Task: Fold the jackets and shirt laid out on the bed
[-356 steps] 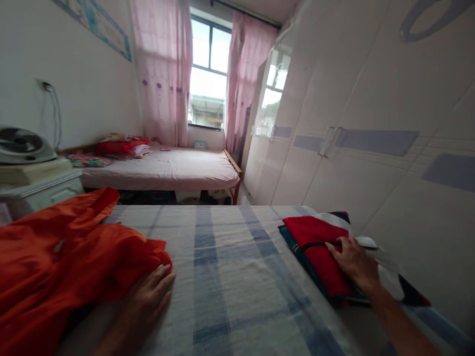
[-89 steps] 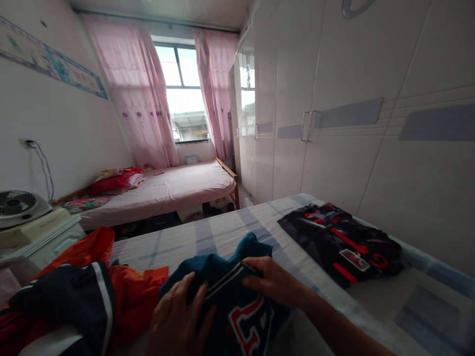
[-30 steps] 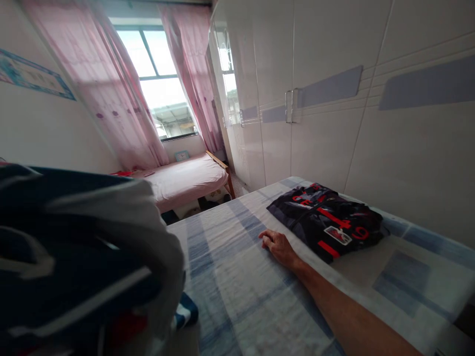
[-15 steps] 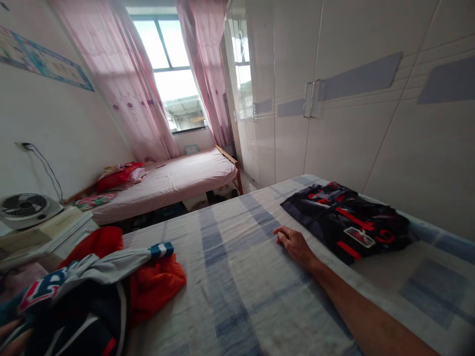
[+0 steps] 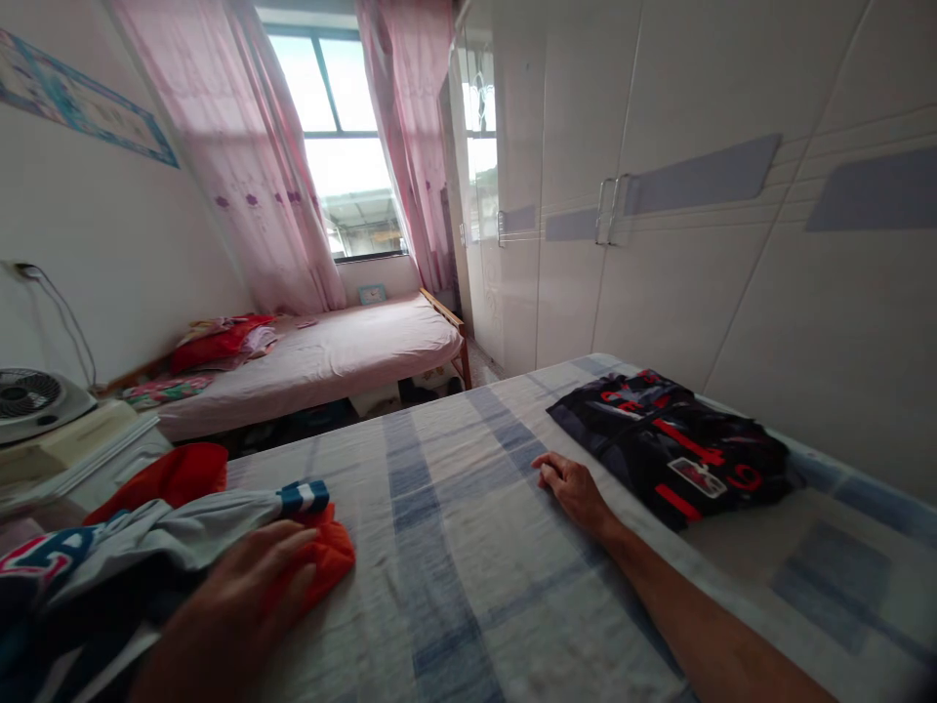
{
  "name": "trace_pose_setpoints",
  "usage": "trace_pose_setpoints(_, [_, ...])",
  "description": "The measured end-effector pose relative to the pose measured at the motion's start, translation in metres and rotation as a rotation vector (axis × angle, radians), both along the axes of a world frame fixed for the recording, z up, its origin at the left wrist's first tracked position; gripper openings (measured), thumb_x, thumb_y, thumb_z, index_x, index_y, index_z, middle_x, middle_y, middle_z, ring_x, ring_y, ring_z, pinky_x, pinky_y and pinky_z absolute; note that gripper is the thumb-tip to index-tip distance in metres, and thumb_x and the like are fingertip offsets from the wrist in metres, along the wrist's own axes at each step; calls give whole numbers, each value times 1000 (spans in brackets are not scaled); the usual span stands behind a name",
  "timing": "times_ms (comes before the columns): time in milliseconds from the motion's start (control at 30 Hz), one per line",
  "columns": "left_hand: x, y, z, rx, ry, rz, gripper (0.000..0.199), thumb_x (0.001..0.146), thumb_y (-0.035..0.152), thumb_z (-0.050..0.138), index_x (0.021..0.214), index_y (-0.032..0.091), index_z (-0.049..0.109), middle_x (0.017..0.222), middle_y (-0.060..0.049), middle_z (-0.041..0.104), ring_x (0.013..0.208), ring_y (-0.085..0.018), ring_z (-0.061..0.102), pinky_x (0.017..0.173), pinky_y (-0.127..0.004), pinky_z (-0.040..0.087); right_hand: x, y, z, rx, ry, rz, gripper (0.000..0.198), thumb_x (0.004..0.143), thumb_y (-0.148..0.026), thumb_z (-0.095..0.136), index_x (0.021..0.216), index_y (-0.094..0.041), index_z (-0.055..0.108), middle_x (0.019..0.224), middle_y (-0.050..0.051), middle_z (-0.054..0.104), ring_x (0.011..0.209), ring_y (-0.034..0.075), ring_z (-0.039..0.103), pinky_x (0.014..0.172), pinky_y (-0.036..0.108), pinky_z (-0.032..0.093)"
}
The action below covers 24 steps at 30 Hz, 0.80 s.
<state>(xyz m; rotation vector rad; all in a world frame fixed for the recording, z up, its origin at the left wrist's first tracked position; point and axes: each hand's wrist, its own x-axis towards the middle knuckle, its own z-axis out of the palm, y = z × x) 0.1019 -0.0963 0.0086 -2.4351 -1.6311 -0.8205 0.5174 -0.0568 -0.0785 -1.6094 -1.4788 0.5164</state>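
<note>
My left hand, blurred by motion, reaches over the pile of clothes at lower left with its fingers apart; it holds nothing that I can see. Beneath its fingertips lies an orange garment. A grey garment with a blue-and-white cuff lies across the orange one, and dark cloth bunches at the left edge. On the checked bedsheet rests my right hand, its fingers loosely curled with nothing visible in them. Just right of it is a folded black garment with red print, apart from the hand.
A white wardrobe lines the right side. Beyond the near bed stands a second bed with a pink sheet, under a window with pink curtains. A fan sits on a cabinet at left.
My left hand has come up from the lower left edge to above the orange garment. My right hand stays in place on the sheet. The view has shifted slightly.
</note>
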Motion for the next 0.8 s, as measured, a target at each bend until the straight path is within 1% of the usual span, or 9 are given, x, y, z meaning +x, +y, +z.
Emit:
trace_pose_setpoints(33, [19, 4, -17, -2, 40, -90, 34, 84, 52, 49, 103, 31, 67, 118, -2, 64, 105, -21, 63, 90, -34, 52, 0, 0, 0, 3, -4, -2, 31, 82, -31, 38, 89, -19, 66, 68, 1, 67, 68, 17, 61, 68, 27, 43])
trace_pose_setpoints(100, [55, 10, -51, 46, 82, -214, 32, 86, 46, 48, 105, 29, 66, 118, -5, 64, 102, -21, 65, 85, -33, 55, -1, -1, 0, 8, -13, -7, 31, 82, -30, 38, 89, -19, 67, 68, 1, 67, 68, 17, 61, 68, 26, 43])
trace_pose_setpoints(167, [81, 14, -78, 106, 105, -265, 29, 87, 42, 49, 105, 27, 66, 117, -6, 65, 101, -22, 65, 82, -33, 56, -2, -1, 0, 9, -20, -13, 32, 82, -28, 37, 89, -19, 67, 67, 0, 67, 67, 16, 61, 67, 26, 42])
trace_pose_setpoints(233, [91, 20, -97, 157, 118, -288, 26, 86, 38, 50, 104, 26, 66, 116, -7, 66, 100, -22, 66, 80, -33, 57, -2, -2, 0, 9, -22, -18, 32, 82, -27, 37, 90, -19, 67, 67, 0, 66, 66, 16, 61, 67, 25, 42])
trace_pose_setpoints(300, [90, 26, -109, 199, 117, -321, 26, 86, 36, 51, 106, 26, 65, 112, -7, 67, 98, -21, 67, 80, -31, 57, -3, -2, 1, 9, -18, -18, 32, 83, -28, 38, 90, -19, 67, 67, 0, 66, 66, 16, 60, 67, 25, 43])
trace_pose_setpoints(400, [83, 33, -116, 215, 112, -357, 28, 85, 35, 52, 110, 26, 63, 110, -6, 68, 96, -19, 67, 79, -27, 57, -3, -2, 2, 7, -11, -8, 32, 83, -29, 37, 90, -19, 67, 67, 0, 66, 66, 16, 60, 66, 26, 43])
trace_pose_setpoints(500, [81, 33, -116, 192, 97, -344, 27, 85, 34, 53, 110, 27, 63, 111, -6, 67, 97, -19, 67, 80, -27, 57, -1, -2, 3, -2, -18, 1, 34, 84, -30, 37, 92, -19, 67, 66, 0, 65, 65, 17, 60, 66, 27, 43])
trace_pose_setpoints(700, [91, 25, -109, 50, 34, -289, 26, 85, 27, 53, 109, 27, 63, 113, -6, 66, 100, -20, 64, 83, -31, 56, -2, -1, 0, -36, -6, -18, 33, 83, -38, 39, 91, -19, 65, 67, 1, 65, 65, 19, 60, 64, 29, 45])
trace_pose_setpoints(800, [95, 20, -103, -27, -12, -261, 26, 84, 22, 53, 108, 27, 63, 115, -6, 65, 104, -22, 62, 87, -36, 54, 0, -2, 4, -73, 37, -43, 35, 80, -42, 43, 96, -18, 63, 80, 6, 69, 75, 21, 64, 67, 31, 48])
